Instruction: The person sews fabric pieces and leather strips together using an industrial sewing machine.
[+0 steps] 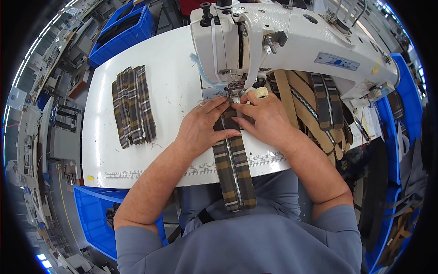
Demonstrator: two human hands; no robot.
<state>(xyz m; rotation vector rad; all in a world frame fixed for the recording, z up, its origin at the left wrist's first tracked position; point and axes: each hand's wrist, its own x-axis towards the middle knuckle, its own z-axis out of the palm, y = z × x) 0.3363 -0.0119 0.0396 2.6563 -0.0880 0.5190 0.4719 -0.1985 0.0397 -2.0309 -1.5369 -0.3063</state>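
A plaid fabric strip with a metal zipper (233,171) runs from under the presser foot of the white sewing machine (292,50) down over the table's front edge. My left hand (203,125) lies on its left side near the needle, fingers stretched forward and thumb across the zipper. Opposite it, my right hand (264,118) rests at the strip's right edge, fingertips close to the presser foot (236,93). Its thumb and forefinger point inward, apart from each other. Part of the strip is hidden beneath both hands.
A stack of plaid zipper pieces (133,107) lies on the white table (173,59) to the left. More zippered strips and tan fabric (315,109) are heaped right of the needle. Blue bins stand at the far left (123,34), below left (93,219) and along the right (406,96).
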